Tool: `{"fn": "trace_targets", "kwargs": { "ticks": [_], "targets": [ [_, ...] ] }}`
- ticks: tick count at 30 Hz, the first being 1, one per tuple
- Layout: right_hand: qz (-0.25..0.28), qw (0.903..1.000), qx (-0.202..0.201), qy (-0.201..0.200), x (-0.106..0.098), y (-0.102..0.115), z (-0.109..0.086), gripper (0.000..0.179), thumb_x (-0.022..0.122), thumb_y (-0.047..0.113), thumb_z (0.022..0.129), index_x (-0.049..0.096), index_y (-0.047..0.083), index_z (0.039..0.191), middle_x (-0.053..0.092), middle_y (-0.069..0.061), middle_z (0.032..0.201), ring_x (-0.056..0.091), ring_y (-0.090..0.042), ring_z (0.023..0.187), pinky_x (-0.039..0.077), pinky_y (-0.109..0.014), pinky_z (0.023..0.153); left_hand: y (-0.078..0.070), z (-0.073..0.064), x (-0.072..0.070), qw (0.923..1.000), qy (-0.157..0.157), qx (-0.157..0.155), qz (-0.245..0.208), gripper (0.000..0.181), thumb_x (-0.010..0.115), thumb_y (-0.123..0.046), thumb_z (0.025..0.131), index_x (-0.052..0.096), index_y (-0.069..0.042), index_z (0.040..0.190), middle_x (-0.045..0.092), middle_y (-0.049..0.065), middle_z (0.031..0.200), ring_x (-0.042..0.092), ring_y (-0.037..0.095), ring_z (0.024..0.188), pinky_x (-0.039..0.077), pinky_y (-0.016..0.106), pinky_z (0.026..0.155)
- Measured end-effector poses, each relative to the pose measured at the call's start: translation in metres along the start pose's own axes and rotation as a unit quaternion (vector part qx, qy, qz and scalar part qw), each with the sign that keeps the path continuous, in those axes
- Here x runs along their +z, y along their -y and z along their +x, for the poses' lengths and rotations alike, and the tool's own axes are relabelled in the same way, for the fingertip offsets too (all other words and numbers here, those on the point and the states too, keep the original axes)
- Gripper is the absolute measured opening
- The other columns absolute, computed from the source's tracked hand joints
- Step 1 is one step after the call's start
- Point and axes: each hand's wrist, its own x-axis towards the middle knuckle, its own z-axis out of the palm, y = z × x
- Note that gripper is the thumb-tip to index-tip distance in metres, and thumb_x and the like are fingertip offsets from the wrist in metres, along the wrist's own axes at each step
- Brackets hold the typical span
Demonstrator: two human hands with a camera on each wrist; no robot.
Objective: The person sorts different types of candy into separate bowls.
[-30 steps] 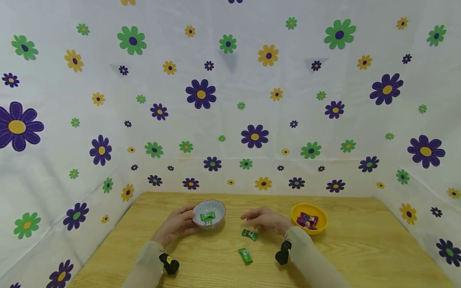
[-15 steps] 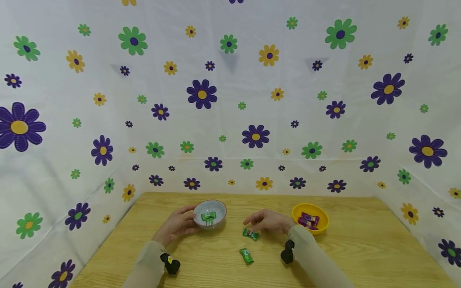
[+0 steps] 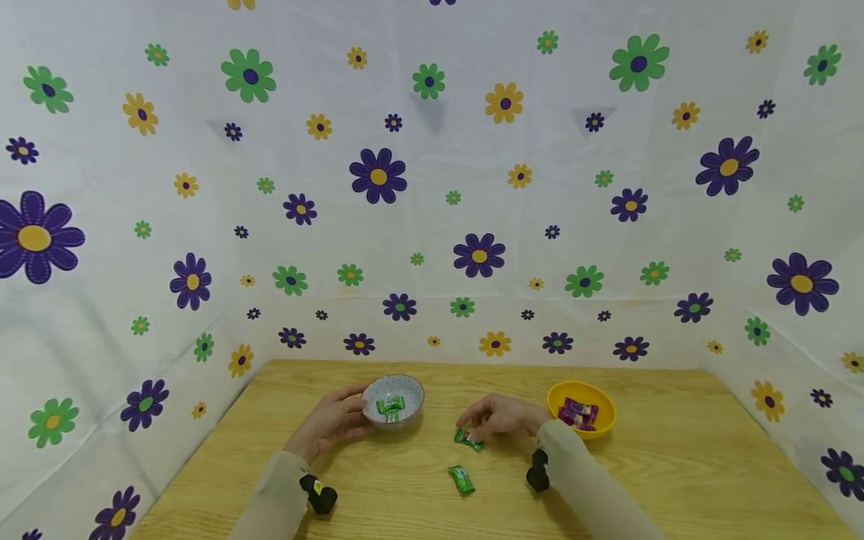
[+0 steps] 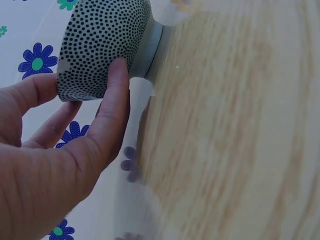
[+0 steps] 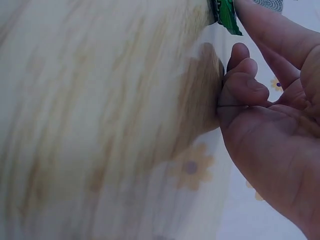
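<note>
My left hand [image 3: 332, 421] grips the left side of a small patterned bowl [image 3: 412, 416] with a reddish rim. Green-wrapped candies [image 3: 390, 406] lie inside it. In the left wrist view, the bowl's dotted outer wall [image 4: 100, 45] sits between my thumb and fingers. On the table's middle, my right hand [image 3: 502, 416] pinches a green-wrapped candy [image 3: 469, 439] between thumb and index finger. The right wrist view shows only part of that candy [image 5: 227, 17] at the top, while the other fingers curl in. Nearer to me lies another green candy [image 3: 462, 480].
A yellow bowl [image 3: 607, 427] holding purple-wrapped candies [image 3: 577, 413] stands to the right, beside my right wrist. The wooden table [image 3: 709, 465] meets a white flowered cloth [image 3: 432, 225] at the back and both sides.
My right hand has shifted slightly right and lowered its fingertips onto the green candy, closing thumb and index finger on it. The left hand and the bowl have stayed in place.
</note>
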Motion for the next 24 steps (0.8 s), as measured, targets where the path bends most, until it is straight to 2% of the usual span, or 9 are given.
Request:
{"fn": "trace_targets", "kwargs": {
  "ticks": [6, 12, 24],
  "targets": [
    [-0.012, 0.9998, -0.002, -0.013, 0.0010, 0.0024, 0.0004, 0.026, 0.075, 0.004, 0.084, 0.075, 0.009, 0.109, 0.065, -0.002, 0.094, 0.049, -0.014, 0.083, 0.040, -0.024, 0.070, 0.0004, 0.0018, 0.0008, 0.9999, -0.013, 0.004, -0.003, 0.051, 0.055, -0.011, 0.098, 0.041, -0.006, 0.147, 0.049, 0.027, 0.138, 0.066, 0.025, 0.100, 0.056, 0.047, 0.089],
    [-0.028, 0.9996, -0.003, -0.008, 0.0035, 0.0019, 0.0033, 0.024, 0.074, 0.004, 0.084, 0.076, 0.009, 0.107, 0.066, 0.000, 0.091, 0.049, -0.014, 0.080, 0.039, -0.025, 0.070, 0.0003, 0.0021, 0.0026, 0.9995, -0.031, -0.004, -0.004, 0.048, 0.055, -0.011, 0.098, 0.045, -0.009, 0.145, 0.053, 0.024, 0.134, 0.067, 0.025, 0.097, 0.057, 0.046, 0.087],
    [-0.049, 0.9985, 0.000, -0.023, 0.0081, 0.0072, 0.0002, 0.016, 0.074, 0.003, 0.084, 0.077, 0.006, 0.100, 0.066, 0.000, 0.086, 0.045, -0.012, 0.075, 0.037, -0.022, 0.067, 0.0004, -0.0003, 0.0017, 0.9999, -0.016, 0.003, -0.005, 0.050, 0.054, -0.011, 0.099, 0.041, -0.007, 0.147, 0.051, 0.024, 0.136, 0.066, 0.024, 0.100, 0.055, 0.046, 0.090]
  ]
}}
